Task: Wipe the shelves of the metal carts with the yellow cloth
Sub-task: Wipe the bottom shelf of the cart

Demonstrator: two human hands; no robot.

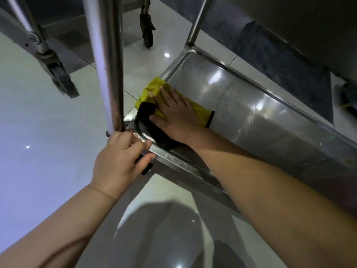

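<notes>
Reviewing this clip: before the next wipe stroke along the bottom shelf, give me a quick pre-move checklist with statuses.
1. Right hand flat on yellow cloth: ok.
2. Cloth on the bottom shelf, at its near-left corner: ok.
3. Left hand steadying the cart at the foot of the upright post: ok.
4. Shelf ahead free of objects: ok.
5. Corner under the cloth clean: cannot tell.
6. Cart wheels locked: cannot tell.

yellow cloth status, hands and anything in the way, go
Right hand flat on yellow cloth, pressing it into bottom shelf corner. Left hand gripping shelf rim by cart post. Nothing in the way on the shelf.
</notes>
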